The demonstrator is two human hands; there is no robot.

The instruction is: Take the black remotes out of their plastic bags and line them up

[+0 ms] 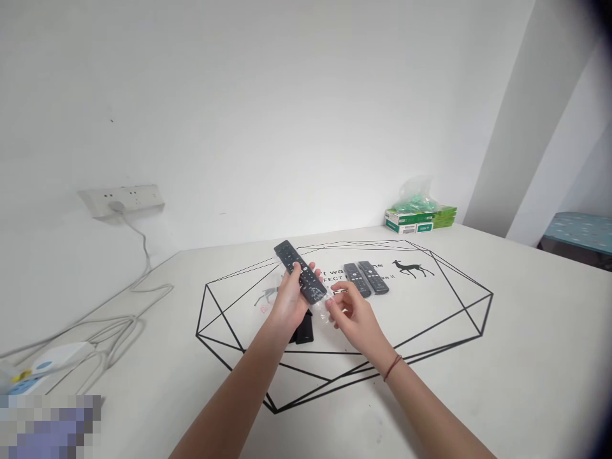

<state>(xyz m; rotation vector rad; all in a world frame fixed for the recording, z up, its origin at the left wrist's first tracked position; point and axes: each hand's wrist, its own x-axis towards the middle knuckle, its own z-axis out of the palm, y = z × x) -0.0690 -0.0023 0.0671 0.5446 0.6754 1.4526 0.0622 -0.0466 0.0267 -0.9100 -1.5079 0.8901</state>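
Observation:
My left hand (287, 298) is closed around a black remote control (306, 280), thumb on its buttons, tilted up above the table. A clear plastic sleeve (324, 312) hangs past the remote's near end. My right hand (354, 313) pinches at that loose plastic with thumb and fingers. Just to the right, two more black remote controls (357, 280) (374, 278) lie side by side on the table, buttons up. Under my left hand are dark objects (305, 331), partly hidden, their kind unclear.
The white table (430, 395) carries black line printing and a deer figure. Green and white boxes (408, 220) with a plastic bag (417, 194) on top stand at the back right. Cables (119, 325) and a power strip (52, 366) lie left, below a wall socket (127, 199).

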